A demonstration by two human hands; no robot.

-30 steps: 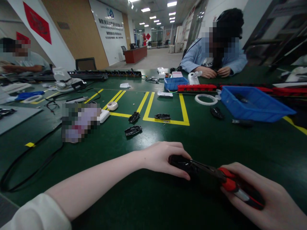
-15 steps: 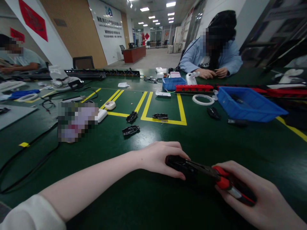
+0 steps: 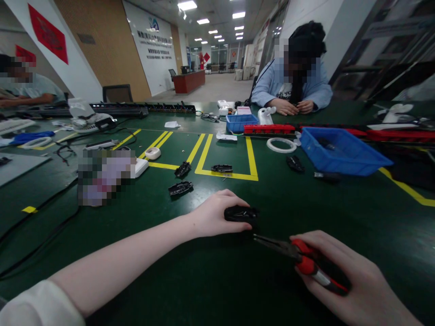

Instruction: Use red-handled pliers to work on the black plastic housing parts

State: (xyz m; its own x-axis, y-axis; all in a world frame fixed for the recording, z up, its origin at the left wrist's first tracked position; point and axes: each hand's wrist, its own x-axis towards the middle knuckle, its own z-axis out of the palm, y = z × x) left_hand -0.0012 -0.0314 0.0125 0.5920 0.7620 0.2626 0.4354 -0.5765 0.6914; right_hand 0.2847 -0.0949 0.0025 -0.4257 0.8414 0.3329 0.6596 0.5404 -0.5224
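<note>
My left hand (image 3: 220,215) is closed around a small black plastic part (image 3: 240,213), thumb on the near side and fingers on the far side. In my right hand (image 3: 353,267) are long-nose pliers (image 3: 306,260) with red and black handles. Their tips point left, just below the black part and apart from it. Beyond my left hand lie similar black parts: one (image 3: 181,188) near the forearm, another (image 3: 183,169) behind it, and a third (image 3: 222,168) by the yellow tape.
A large blue bin (image 3: 343,151) stands at the right, with a black part (image 3: 295,164) and a white ring (image 3: 281,145) beside it. A co-worker (image 3: 292,86) sits across the green table. Black cables (image 3: 41,246) run along the left, near a roll of tape (image 3: 152,153).
The pliers have pulled back from the black part, down and towards me. My left hand has shifted slightly left and away with the part, which has turned more level.
</note>
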